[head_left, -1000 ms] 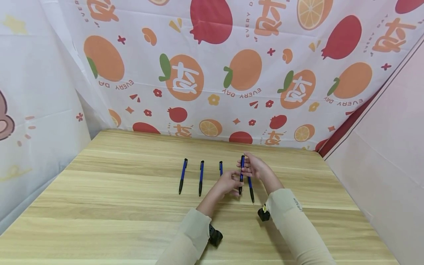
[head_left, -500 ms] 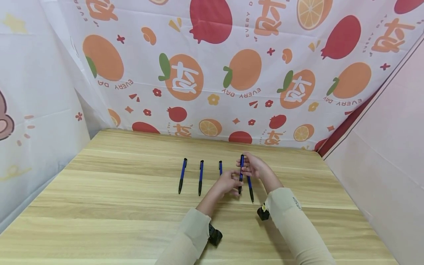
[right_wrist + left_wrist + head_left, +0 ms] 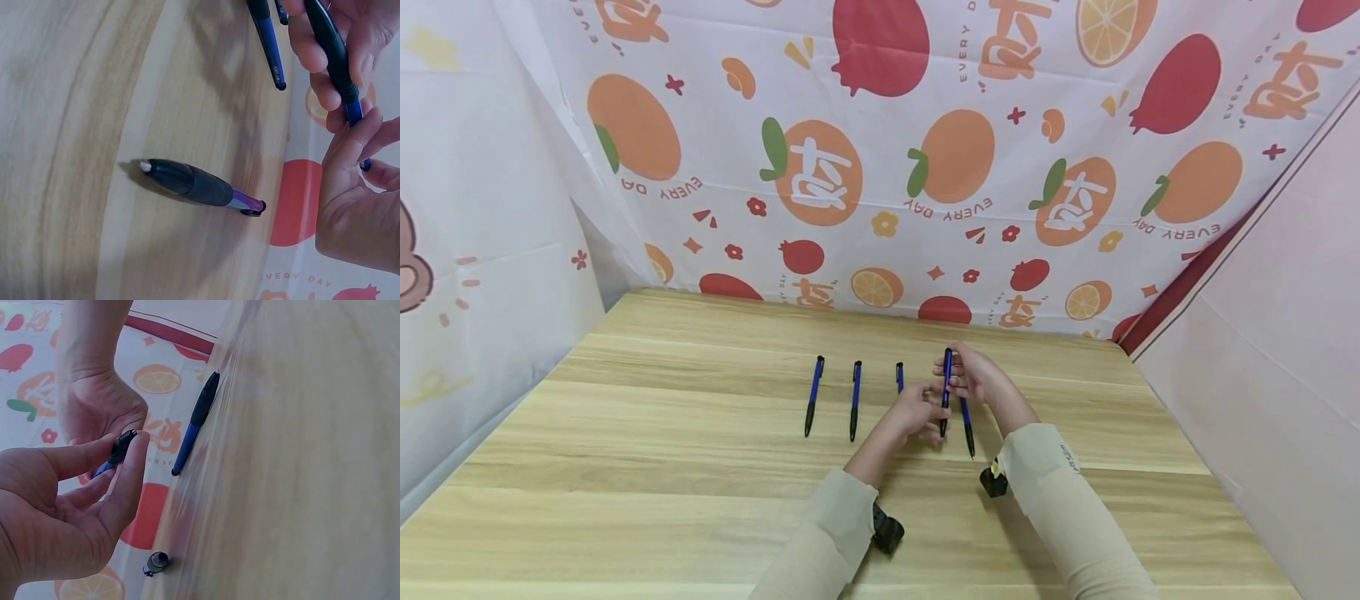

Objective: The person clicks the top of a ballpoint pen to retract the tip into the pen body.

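The left hand (image 3: 917, 410) and right hand (image 3: 976, 377) both had their grip clamped on one blue pen (image 3: 947, 367); another pen (image 3: 967, 431) lay at its five o'clock on the counter (image 3: 662, 467), three pens (image 3: 855, 402) toward nine.

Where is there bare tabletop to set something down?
Widest patch: the table left of the leftmost pen. Another lies right of the right hand and right sleeve. Crowded: around the held pen, where the left hand also grips, near the rightmost pen.

Head view bright, evenly lit; wrist views dimmer, cooler, softer; diffuse shadows across tabletop (image 3: 56, 206)
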A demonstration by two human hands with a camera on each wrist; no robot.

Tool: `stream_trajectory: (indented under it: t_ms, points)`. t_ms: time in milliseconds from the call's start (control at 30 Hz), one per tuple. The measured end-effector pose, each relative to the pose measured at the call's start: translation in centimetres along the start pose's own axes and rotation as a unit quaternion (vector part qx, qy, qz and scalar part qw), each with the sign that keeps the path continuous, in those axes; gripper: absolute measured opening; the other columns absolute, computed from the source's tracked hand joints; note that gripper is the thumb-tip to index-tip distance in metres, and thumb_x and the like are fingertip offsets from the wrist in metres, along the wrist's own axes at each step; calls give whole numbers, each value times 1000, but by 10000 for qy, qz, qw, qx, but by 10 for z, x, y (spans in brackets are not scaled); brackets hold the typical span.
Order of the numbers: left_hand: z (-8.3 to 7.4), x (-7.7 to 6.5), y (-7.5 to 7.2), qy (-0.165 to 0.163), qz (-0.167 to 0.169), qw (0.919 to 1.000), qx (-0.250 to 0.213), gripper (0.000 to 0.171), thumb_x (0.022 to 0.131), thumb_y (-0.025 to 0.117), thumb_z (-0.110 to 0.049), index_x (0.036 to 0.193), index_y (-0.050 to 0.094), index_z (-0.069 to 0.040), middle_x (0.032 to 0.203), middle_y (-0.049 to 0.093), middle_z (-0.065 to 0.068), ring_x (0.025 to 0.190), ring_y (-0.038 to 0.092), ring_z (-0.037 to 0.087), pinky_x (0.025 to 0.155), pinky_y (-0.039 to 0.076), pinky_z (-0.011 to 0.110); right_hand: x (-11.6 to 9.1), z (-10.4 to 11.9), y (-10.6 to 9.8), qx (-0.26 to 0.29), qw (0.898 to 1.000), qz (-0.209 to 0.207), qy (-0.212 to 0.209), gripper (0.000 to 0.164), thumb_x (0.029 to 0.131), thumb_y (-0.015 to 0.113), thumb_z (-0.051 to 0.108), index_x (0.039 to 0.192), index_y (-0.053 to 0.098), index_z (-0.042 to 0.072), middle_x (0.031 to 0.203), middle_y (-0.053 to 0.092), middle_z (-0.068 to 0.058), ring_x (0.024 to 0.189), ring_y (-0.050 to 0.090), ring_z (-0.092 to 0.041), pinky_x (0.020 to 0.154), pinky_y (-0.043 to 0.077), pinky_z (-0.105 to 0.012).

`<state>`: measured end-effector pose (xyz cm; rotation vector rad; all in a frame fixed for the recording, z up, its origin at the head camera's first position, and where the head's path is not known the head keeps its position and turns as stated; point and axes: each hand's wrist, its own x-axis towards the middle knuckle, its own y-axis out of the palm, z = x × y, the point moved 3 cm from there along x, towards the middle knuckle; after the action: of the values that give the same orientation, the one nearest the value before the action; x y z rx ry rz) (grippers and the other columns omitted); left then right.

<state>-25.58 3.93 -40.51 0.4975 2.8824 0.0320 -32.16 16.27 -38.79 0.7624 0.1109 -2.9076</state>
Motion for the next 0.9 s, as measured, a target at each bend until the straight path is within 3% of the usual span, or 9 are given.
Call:
stream_trajectory:
  t_ms: [133, 433, 900]
  points:
    - [1, 1, -1, 3, -44, 10000, 59, 41, 84, 59, 7, 123, 47, 6, 95, 58, 16, 78, 61, 28, 61, 55, 39, -1, 0, 1, -60, 10000, -11, -61, 46, 99, 33, 38, 106, 57, -1, 79, 64, -1, 50, 50, -7, 57, 48, -22]
    - [1, 1, -2, 42, -83, 9999, 110, 41, 84, 58, 8, 124, 48, 6, 91, 57, 12, 73, 60, 24, 59, 55, 35, -5, 2, 2, -235, 9994, -22, -236, 53, 99, 32, 38, 120, 51, -7, 83, 65, -5, 68, 64, -14, 71, 53, -29]
    - [0, 0, 0, -37, -163, 9996, 228, 48, 85, 56, 10, 131, 42, 6, 95, 60, 18, 77, 61, 30, 57, 55, 35, -4, 1, 2, -126, 9998, -154, -63, 57, 99, 33, 40, 121, 49, -9, 82, 63, -8, 69, 65, -16, 71, 54, -29]
